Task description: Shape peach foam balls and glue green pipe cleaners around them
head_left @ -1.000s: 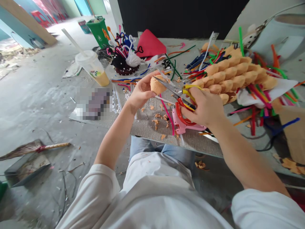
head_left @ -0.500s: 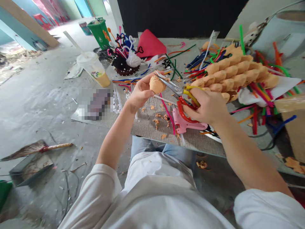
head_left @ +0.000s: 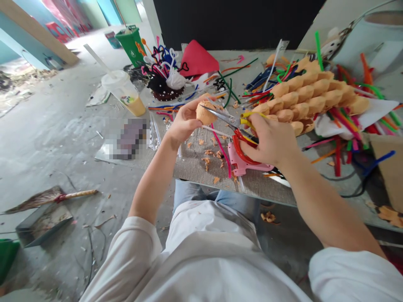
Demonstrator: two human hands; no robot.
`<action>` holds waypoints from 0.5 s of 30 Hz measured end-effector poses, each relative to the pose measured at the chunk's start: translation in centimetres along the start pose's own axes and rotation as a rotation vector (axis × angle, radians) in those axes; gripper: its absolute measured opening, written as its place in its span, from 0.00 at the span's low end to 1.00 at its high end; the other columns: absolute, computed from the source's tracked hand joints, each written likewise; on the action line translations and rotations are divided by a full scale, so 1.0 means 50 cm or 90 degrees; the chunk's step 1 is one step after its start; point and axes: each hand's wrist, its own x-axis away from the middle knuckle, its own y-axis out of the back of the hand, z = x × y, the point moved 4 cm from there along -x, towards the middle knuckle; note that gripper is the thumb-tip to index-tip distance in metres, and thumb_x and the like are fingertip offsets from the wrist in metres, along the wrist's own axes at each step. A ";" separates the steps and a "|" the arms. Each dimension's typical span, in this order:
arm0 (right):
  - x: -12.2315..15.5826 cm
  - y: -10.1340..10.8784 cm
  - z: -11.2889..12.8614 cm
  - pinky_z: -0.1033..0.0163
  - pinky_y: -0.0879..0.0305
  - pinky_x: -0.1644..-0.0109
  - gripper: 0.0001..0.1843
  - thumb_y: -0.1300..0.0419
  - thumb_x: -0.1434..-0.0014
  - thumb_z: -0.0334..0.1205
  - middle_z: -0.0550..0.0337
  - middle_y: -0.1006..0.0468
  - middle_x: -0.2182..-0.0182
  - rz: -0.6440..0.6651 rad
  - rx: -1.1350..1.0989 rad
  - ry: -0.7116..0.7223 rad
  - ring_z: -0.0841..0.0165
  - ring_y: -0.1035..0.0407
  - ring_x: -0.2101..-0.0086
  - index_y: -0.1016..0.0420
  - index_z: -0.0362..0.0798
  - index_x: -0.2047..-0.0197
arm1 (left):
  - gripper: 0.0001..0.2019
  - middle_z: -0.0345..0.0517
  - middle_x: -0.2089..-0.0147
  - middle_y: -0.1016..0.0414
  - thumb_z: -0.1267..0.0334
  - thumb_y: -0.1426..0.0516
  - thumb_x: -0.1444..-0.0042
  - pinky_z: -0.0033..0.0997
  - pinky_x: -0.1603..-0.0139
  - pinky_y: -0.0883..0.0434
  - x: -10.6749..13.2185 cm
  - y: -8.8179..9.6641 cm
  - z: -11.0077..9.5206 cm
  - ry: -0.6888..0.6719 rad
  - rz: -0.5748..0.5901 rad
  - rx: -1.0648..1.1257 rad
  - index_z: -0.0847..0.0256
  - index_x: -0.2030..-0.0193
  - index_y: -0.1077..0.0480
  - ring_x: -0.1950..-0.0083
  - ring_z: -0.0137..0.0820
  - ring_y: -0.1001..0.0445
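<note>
My left hand [head_left: 185,119] pinches a rounded, pale-orange cup-like piece [head_left: 206,115] with a rough surface, its fingers behind and thumb below. My right hand [head_left: 267,136] grips a pair of scissors [head_left: 225,116] with one red and one yellow handle. The blades point left, and their tips lie across the upper front of the orange piece. Whether they cut into it, I cannot tell. Beneath the scissors a pink glue gun [head_left: 237,161] lies on the table, partly covered by the right hand and the red handle. Orange scraps [head_left: 208,161] are scattered below the hands.
A bumpy orange egg-tray sheet [head_left: 308,96] lies right among many coloured pipe cleaners [head_left: 349,121]. At the back stand a decorated dark basket [head_left: 166,93] and red sheet [head_left: 200,61]. A lidded drink cup [head_left: 126,94] with a straw stands left, near a blurred-out flat object [head_left: 129,138].
The scissor tips have shifted slightly left and down, from the orange piece's top edge onto its front. The blades look closer together. The left hand has hardly moved.
</note>
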 end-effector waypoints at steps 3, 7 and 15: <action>-0.001 0.005 0.000 0.57 0.49 0.67 0.23 0.43 0.45 0.59 0.49 0.23 0.68 -0.004 0.001 0.002 0.53 0.28 0.65 0.34 0.49 0.57 | 0.38 0.43 0.47 0.14 0.43 0.25 0.66 0.44 0.42 0.21 0.000 0.002 0.001 -0.008 0.013 0.011 0.47 0.45 0.20 0.44 0.46 0.16; -0.001 0.001 -0.003 0.57 0.47 0.67 0.22 0.45 0.44 0.58 0.51 0.23 0.68 0.011 -0.026 -0.012 0.54 0.28 0.65 0.34 0.49 0.56 | 0.38 0.42 0.45 0.16 0.41 0.26 0.64 0.44 0.43 0.20 -0.001 0.009 0.001 -0.040 0.024 -0.011 0.47 0.43 0.21 0.44 0.46 0.16; -0.001 -0.012 -0.004 0.56 0.44 0.65 0.20 0.44 0.41 0.55 0.51 0.22 0.67 0.001 -0.073 -0.016 0.54 0.27 0.63 0.36 0.50 0.54 | 0.39 0.38 0.44 0.17 0.36 0.28 0.63 0.41 0.48 0.17 -0.004 0.008 -0.001 -0.101 0.052 -0.065 0.44 0.42 0.22 0.46 0.43 0.16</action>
